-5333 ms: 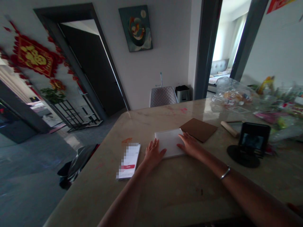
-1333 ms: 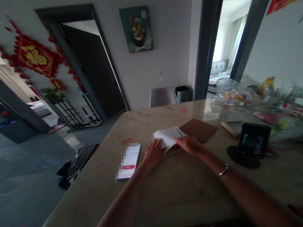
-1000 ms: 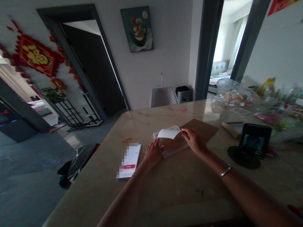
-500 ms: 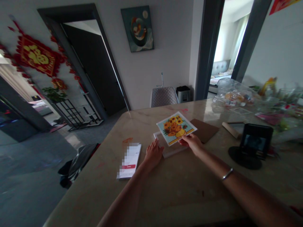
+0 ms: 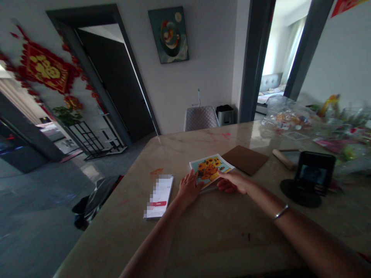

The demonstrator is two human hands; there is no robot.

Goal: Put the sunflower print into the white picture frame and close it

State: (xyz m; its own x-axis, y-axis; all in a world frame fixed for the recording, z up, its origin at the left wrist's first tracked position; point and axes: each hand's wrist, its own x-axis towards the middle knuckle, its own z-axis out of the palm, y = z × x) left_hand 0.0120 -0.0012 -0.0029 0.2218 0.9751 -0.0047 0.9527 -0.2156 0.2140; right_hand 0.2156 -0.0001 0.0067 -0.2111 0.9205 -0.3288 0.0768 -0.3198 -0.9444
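Observation:
A square sunflower picture point(image 5: 209, 166) with a white border lies at a slant over a pale frame point(image 5: 213, 188), which it mostly hides. On the picture's right near corner my right hand point(image 5: 233, 182) is closed, thumb on top and the other fingers curled below. My left hand point(image 5: 189, 188) rests at the left edge, its fingers stretched out over the picture's border and the frame. Behind my right hand, a flat brown board point(image 5: 246, 159) lies on the table. A white phone-like slab point(image 5: 159, 197) with a red mark is left of my left hand.
The marble-look table point(image 5: 203, 239) bears a black stand with a screen point(image 5: 314, 173) at right. A roll-like piece point(image 5: 283, 159) lies behind it. Plastic bags and packages point(image 5: 290, 116) crowd the far right. A grey chair point(image 5: 201, 119) stands beyond the far edge.
The sunflower picture has come down onto the frame, tilting flatter, with my right hand still on its corner. My left fingers now overlap its left edge. The brown board shows more fully.

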